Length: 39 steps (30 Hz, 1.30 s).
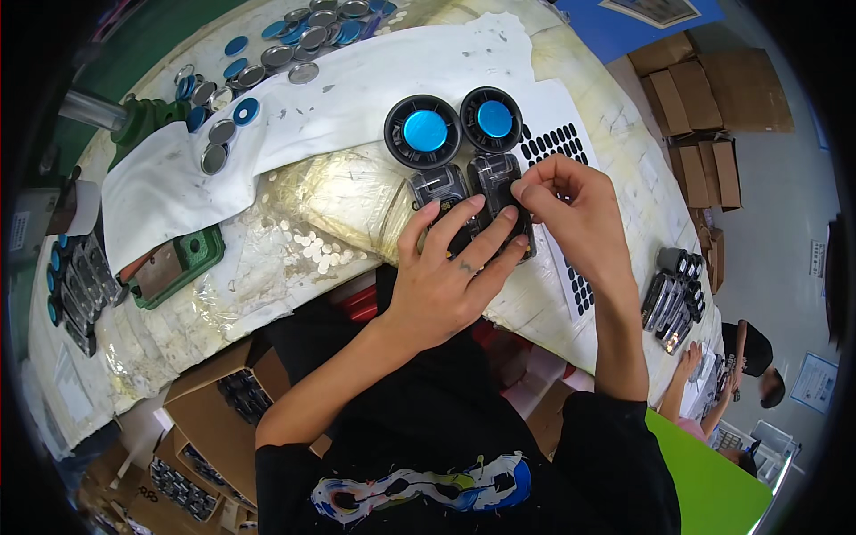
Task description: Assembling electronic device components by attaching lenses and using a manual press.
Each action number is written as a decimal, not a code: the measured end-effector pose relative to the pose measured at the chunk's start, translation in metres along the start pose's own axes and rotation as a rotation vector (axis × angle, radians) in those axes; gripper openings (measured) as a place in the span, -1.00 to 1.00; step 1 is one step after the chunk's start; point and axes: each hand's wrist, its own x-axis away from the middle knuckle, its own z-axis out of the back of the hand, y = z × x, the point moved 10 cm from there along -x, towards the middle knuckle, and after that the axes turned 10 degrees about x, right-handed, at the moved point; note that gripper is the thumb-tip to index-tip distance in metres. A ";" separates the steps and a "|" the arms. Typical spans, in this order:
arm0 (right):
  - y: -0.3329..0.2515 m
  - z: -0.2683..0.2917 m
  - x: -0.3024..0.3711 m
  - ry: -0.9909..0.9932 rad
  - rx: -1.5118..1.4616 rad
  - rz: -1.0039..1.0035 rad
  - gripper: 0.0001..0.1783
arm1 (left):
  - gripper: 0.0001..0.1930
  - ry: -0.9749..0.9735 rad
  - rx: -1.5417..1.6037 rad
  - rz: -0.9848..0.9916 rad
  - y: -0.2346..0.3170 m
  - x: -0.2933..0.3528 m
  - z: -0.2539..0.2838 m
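Side by side on the table lie two handheld devices with round black ribbed heads and clear-and-black bodies. One is the left device (423, 132), the other the right device (491, 119); each head has a shiny blue disc in its middle. My left hand (455, 276) rests on both bodies, its fingers spread and stretched out, covering their lower parts. Over the right body, my right hand (571, 201) is closed in a pinch at thumb and forefinger. A small dark bit shows at those fingertips; what it is cannot be made out. Beside them lies a white sheet of black oval stickers (555, 143).
Silver and blue round caps (312, 37) are scattered at the far left on a white cloth (357, 98). A green metal press base (183, 263) and several more devices (80, 285) stand at the left. More devices (675, 299) lie at the right, near a co-worker's hands (688, 361).
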 end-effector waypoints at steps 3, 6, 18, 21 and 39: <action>-0.003 0.001 0.002 0.033 0.039 0.014 -0.85 | -0.65 -0.002 -0.003 0.003 0.000 0.000 -0.001; -0.005 0.001 0.005 0.075 0.040 0.023 -0.85 | -0.65 0.010 -0.009 -0.002 0.000 0.001 0.000; -0.005 0.003 0.008 0.141 0.038 0.065 -0.83 | -0.68 0.024 -0.013 -0.010 0.001 0.000 0.000; 0.007 0.008 0.004 0.172 -0.026 0.076 -0.84 | -0.67 0.014 -0.014 -0.011 0.000 0.000 0.001; -0.031 0.022 -0.059 -0.048 0.610 0.622 -0.86 | -0.73 -0.014 0.033 0.035 -0.006 0.019 0.025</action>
